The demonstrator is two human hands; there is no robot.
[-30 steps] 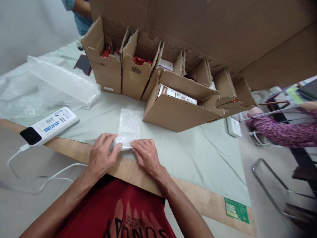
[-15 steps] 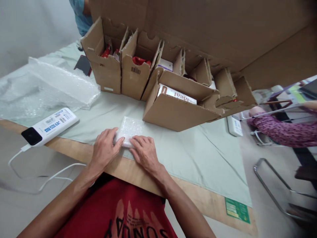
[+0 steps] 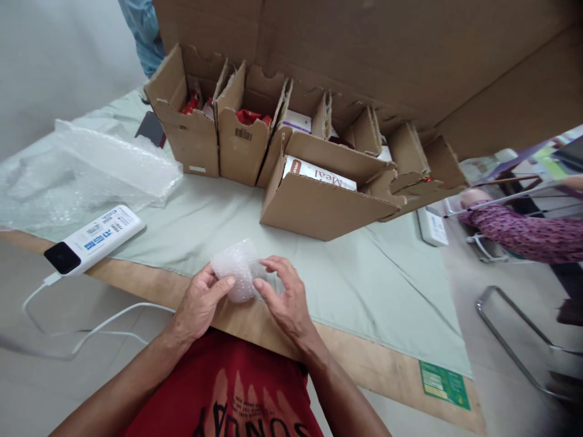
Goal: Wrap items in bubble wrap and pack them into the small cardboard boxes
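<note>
A small bundle of bubble wrap is lifted just above the table's near wooden edge. My left hand grips its left side with thumb and fingers. My right hand pinches its right side with curled fingers. What the wrap holds inside is hidden. A pale green cloth covers the table under and beyond both hands.
Several open cardboard boxes with packets stand behind, under a big cardboard flap. A sheet of bubble wrap and a white device with a cable lie at left. Another person's sleeve is at right, one in blue at back.
The flat bubble wrap piece has been folded over into a small bundle, then lifted off the cloth toward me. Both hands moved from pressing it down to holding it up.
</note>
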